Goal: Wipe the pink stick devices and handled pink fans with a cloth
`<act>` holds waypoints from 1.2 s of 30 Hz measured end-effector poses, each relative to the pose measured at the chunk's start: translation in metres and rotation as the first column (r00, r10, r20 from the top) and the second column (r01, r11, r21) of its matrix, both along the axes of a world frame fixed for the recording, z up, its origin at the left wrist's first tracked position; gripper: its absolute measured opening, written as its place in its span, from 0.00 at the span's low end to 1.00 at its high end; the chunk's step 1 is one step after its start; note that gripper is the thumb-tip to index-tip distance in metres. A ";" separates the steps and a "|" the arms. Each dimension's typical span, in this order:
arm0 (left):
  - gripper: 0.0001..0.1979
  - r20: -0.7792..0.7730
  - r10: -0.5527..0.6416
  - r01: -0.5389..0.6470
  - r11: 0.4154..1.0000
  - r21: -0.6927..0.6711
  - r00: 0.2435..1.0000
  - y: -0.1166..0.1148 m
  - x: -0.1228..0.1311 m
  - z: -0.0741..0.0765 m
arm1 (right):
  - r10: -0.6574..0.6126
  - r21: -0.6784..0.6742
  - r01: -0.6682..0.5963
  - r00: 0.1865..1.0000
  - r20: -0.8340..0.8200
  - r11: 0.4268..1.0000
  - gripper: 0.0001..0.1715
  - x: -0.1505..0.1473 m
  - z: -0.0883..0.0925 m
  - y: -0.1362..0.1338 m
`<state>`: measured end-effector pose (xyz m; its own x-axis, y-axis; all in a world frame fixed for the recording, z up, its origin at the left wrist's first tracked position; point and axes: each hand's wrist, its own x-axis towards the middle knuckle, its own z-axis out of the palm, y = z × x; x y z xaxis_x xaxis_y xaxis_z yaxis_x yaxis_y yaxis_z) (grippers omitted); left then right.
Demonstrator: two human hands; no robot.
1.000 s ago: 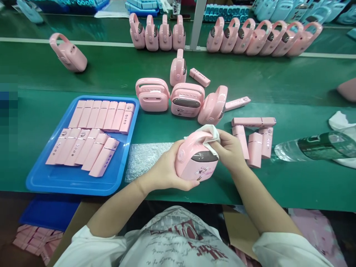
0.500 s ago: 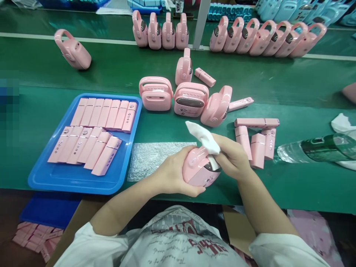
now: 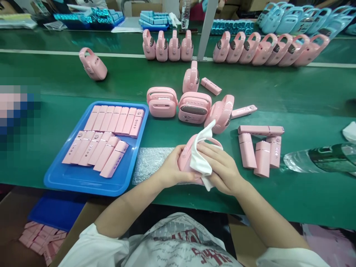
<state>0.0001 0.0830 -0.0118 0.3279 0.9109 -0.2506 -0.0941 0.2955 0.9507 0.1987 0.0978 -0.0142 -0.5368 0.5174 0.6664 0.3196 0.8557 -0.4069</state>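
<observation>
Near the front edge of the green table, my left hand (image 3: 174,168) is wrapped round a pink handled speaker (image 3: 185,155). My right hand (image 3: 221,167) presses a white cloth (image 3: 200,155) against that speaker, fingers closed over the cloth. The cloth and my right hand cover most of the speaker's body; its handle shows above my fingers. A sheet of bubble wrap (image 3: 150,163) lies on the table just left of my hands.
A blue tray (image 3: 83,180) of several pink stick-shaped parts sits at the left. Three pink speakers (image 3: 194,107) stand just beyond my hands, several pink sticks (image 3: 261,155) lie right, then a lying plastic bottle (image 3: 319,157). Rows of pink speakers (image 3: 267,48) line the back.
My right hand has moved the cloth from the speaker's upper right edge over to its front. The speaker has turned in my left hand. The camera has tilted slightly upward.
</observation>
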 end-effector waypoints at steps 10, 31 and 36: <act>0.28 0.352 0.287 -0.115 0.893 -0.435 0.891 0.009 0.008 0.013 | -0.160 -0.079 0.143 0.944 -0.288 0.986 0.31 0.006 -0.006 -0.004; 0.19 0.502 0.511 -0.226 0.822 -0.523 0.698 0.013 0.010 0.018 | -0.291 0.322 0.279 0.957 -0.012 0.904 0.31 -0.026 -0.023 0.000; 0.20 0.539 0.453 -0.188 0.860 -0.475 0.710 0.010 0.012 0.017 | -0.210 0.346 0.193 0.978 0.011 0.918 0.30 -0.029 -0.036 -0.003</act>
